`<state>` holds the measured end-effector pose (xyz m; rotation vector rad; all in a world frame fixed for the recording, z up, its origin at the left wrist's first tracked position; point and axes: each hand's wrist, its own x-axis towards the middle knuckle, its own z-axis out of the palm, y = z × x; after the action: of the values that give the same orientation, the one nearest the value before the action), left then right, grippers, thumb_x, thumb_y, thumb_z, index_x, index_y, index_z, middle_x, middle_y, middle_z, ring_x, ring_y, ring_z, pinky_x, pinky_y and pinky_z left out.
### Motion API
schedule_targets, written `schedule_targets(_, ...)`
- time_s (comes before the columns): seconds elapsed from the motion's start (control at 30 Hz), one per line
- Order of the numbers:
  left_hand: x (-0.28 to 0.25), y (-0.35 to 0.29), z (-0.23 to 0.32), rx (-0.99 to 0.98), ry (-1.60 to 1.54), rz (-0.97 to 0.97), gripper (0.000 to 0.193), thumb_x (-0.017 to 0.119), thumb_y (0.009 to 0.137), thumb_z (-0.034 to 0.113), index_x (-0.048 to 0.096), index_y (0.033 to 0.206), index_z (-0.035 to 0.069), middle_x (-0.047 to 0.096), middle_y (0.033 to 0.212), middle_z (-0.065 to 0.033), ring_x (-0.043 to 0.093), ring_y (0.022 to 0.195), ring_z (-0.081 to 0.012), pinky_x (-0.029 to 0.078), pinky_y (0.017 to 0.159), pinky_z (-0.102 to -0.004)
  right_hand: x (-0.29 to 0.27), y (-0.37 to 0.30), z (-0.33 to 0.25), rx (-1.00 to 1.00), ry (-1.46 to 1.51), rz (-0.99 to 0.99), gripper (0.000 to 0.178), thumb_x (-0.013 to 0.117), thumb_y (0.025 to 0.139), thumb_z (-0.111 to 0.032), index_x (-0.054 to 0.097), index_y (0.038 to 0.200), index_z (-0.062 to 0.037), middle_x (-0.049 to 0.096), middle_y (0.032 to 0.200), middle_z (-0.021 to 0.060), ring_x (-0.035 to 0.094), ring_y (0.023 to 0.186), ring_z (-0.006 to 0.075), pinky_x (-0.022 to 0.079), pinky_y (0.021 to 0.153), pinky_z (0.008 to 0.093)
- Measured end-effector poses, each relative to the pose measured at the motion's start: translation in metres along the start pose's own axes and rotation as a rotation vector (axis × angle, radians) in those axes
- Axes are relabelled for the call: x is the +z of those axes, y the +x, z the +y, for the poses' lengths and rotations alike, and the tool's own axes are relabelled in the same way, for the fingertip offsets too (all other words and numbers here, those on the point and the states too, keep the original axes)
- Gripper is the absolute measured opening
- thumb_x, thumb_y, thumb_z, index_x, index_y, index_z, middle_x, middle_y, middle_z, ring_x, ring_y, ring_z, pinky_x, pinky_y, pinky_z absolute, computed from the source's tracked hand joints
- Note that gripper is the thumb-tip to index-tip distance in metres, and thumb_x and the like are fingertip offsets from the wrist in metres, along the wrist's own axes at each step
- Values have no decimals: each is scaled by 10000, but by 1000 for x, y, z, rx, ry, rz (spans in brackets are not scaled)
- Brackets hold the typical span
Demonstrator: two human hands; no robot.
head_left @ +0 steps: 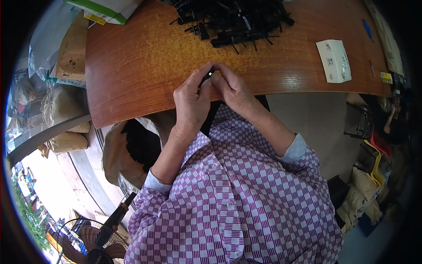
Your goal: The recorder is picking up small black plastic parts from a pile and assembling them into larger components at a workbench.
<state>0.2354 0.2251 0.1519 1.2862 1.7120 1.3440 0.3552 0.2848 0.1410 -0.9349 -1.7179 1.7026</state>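
Observe left hand [193,99] with fingers curled inward, thumb and fingertips grasping one small black part [206,77]. Observe right hand [233,90] closing on the same small black part from the opposite side, fingertips meeting those of the left hand. Note a tiny bright spot on the part, between the fingertips. Cannot tell the part's full shape, given the cover of the fingers. Find both hands over the near edge of the desk [145,75]; cannot tell any contact with its surface.

Record, beyond both hands on the desk, a tangled pile of black parts [233,20], with thin stalks pointing toward the hands. Record, well to the right of the right hand, a white packet [335,64] lying on the desk. Note farther right, past the packet, a slim blue object [368,31], too small to identify.

Find, well to the left of the left hand, a brown paper bag [72,50]; farther beyond, a white-and-green bag [110,9]. Find, below and left of the left hand, an open sack [115,156] containing a black mass [143,147], contents indistinct. Lower on the same side, note a fan [97,256] with wire guard. Nearer the body than both hands, see a purple-and-white checked shirt [263,198].
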Motion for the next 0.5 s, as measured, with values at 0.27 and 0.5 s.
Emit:
schedule_targets(0.27, 0, 10, 4, 66, 391, -48, 319, 540, 852, -13, 528, 1160, 71, 663, 906, -157, 671, 720, -225, 535, 618, -328, -8, 10, -5, 221, 36, -34, 291, 462, 991, -230, 480, 1223, -56, 502, 746, -28, 445, 589, 15, 359, 475, 168)
schedule_targets(0.5, -19, 22, 15, -288, -661, -95, 242, 455, 964, 79, 430, 1205, 59, 634, 1008, -132, 638, 725, -150, 477, 575, -201, -23, 4, 0, -19, 115, -9, 210, 515, 963, -181, 519, 1120, -42, 550, 738, -11, 445, 505, 22, 361, 428, 179)
